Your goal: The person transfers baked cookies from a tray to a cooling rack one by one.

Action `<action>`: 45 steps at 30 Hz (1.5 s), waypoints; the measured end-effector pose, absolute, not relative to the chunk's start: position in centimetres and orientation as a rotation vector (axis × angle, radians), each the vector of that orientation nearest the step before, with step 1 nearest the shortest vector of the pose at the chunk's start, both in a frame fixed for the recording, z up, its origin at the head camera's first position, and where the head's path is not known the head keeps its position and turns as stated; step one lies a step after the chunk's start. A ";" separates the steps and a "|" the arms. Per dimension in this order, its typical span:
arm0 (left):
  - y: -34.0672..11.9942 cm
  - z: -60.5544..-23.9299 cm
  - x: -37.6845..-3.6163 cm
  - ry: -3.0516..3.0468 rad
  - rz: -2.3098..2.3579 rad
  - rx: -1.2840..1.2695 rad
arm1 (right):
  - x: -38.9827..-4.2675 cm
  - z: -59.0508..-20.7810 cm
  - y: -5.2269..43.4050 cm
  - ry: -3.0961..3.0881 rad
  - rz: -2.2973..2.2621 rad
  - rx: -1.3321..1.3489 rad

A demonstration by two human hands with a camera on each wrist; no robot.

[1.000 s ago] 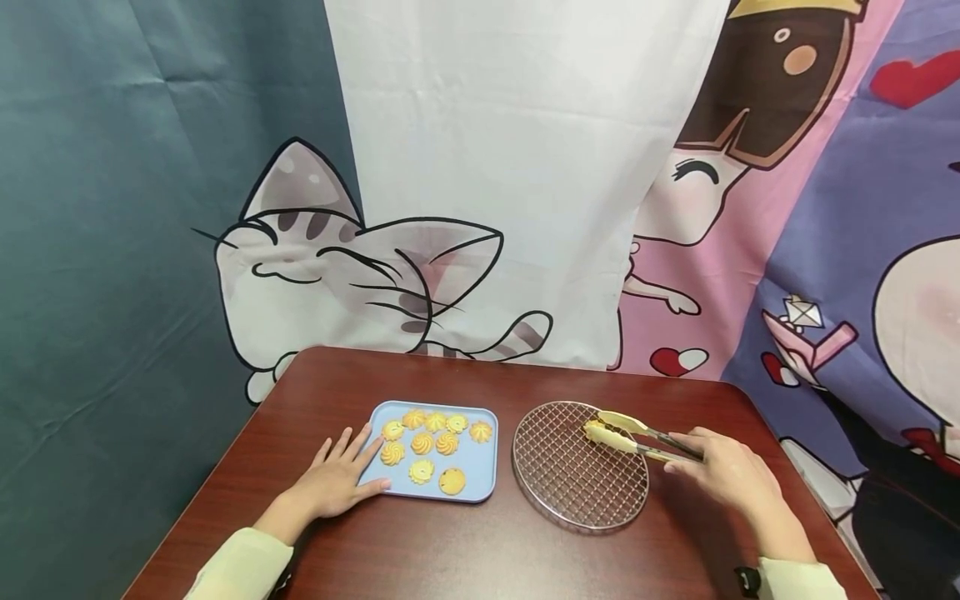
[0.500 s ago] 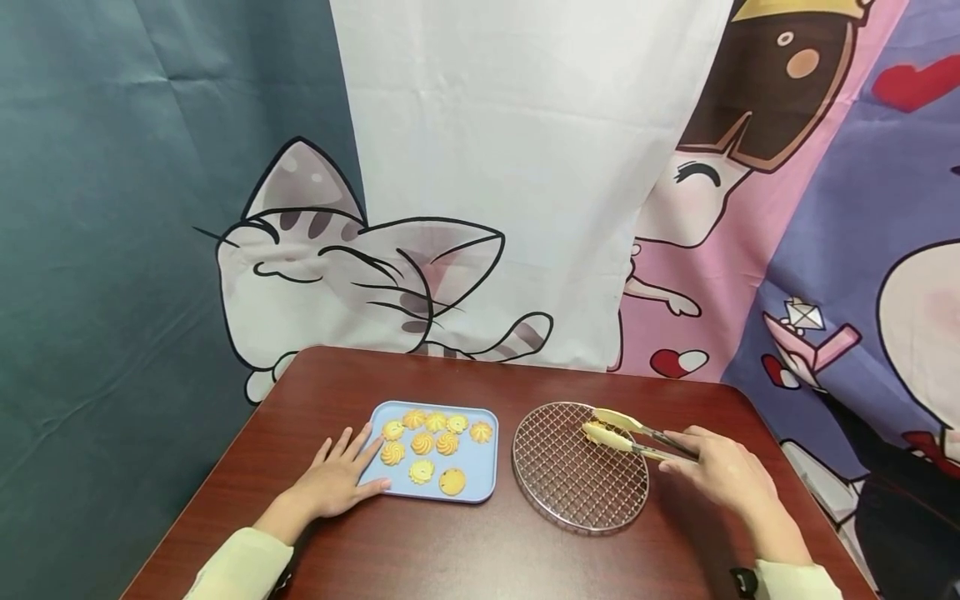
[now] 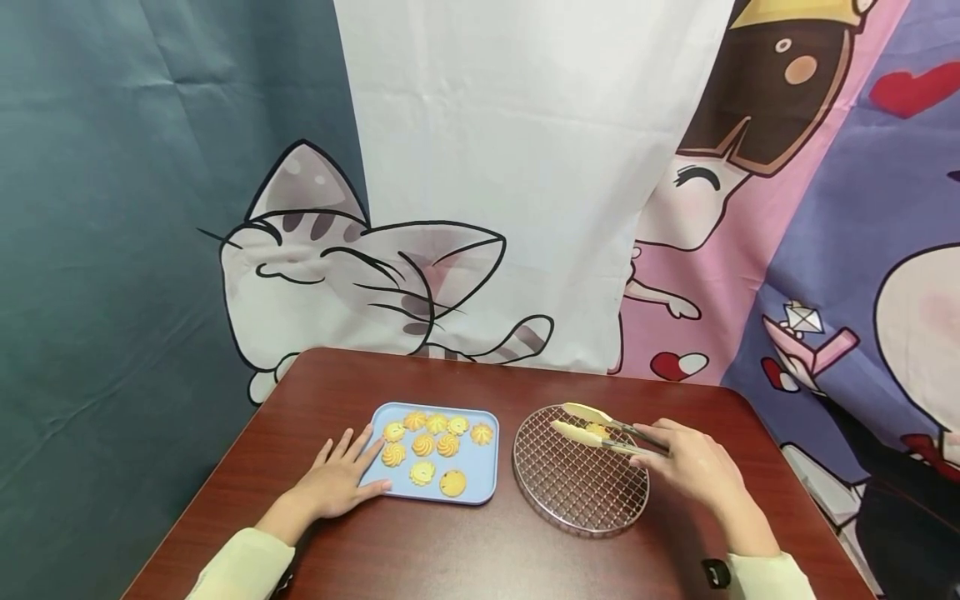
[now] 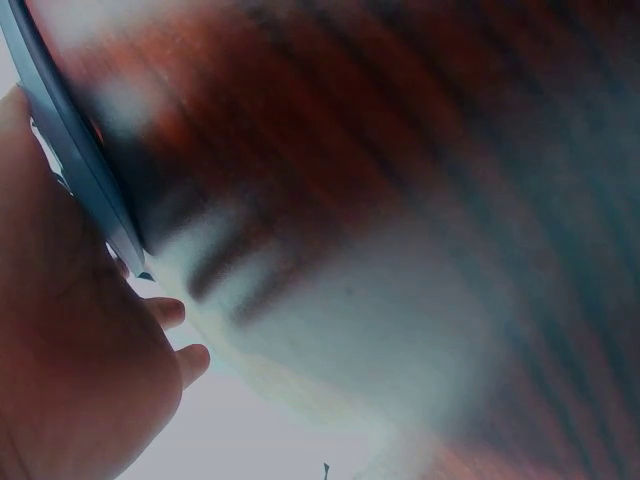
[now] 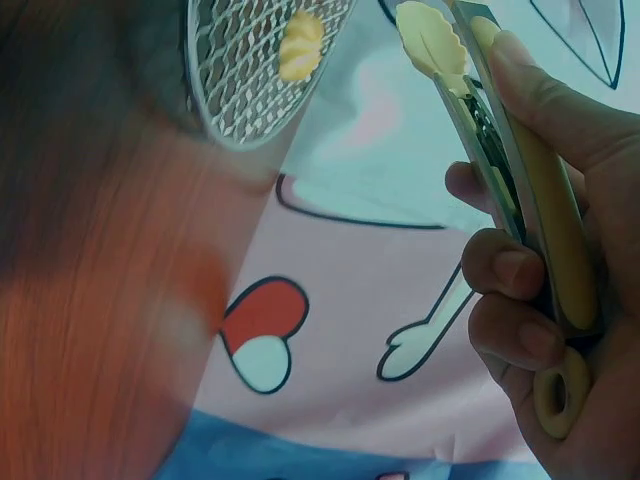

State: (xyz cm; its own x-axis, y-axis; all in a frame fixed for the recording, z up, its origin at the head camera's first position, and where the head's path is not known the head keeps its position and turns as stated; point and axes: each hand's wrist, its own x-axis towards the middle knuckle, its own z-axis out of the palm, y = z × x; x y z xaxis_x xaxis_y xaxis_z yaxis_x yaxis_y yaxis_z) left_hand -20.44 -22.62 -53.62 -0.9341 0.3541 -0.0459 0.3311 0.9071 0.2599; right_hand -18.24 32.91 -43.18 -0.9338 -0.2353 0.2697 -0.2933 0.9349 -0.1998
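My left hand (image 3: 337,475) lies flat on the brown table, fingertips on the left rim of a blue tray (image 3: 477,468) that carries several swirl cookies (image 3: 423,445). The left wrist view shows that hand (image 4: 80,340) beside the tray's edge (image 4: 70,165), all blurred. My right hand (image 3: 686,462) grips yellow-tipped tongs (image 3: 600,427) over the far part of a round wire rack (image 3: 577,492). One cookie (image 3: 598,431) lies on the rack under the tongs. In the right wrist view the tongs (image 5: 510,170) hold nothing, and the cookie (image 5: 300,45) sits on the rack (image 5: 240,80) apart from them.
The table (image 3: 450,550) has rounded corners and ends close behind the tray and rack. Cartoon-printed cloth (image 3: 487,208) hangs right behind it. A dark band (image 3: 716,572) sits on my right wrist.
The tongs have slid left over the rack and let go of the cookie, which stays on the mesh. The left hand has not moved.
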 end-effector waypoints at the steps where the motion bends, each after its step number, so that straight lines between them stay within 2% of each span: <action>1: -22.6 -53.5 -20.4 2.973 0.378 0.532 | -18.3 -43.2 32.6 -2.850 0.354 0.402; 18: -22.8 -54.0 -20.6 2.992 0.382 0.535 | -19.6 -43.3 28.7 -2.858 0.390 0.495; 45: -22.3 -52.3 -20.0 2.944 0.353 0.512 | -21.0 -43.9 24.8 -2.872 0.437 0.596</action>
State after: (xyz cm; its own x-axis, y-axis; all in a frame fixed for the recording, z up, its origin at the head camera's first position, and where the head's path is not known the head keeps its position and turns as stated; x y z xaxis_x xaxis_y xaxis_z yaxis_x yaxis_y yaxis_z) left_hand -20.00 -22.30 -52.30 -0.9336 0.3471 -0.0892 0.3162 0.9150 0.2508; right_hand -20.95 24.79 -43.85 -0.9044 -0.3605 0.2283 -0.4122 0.8766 -0.2483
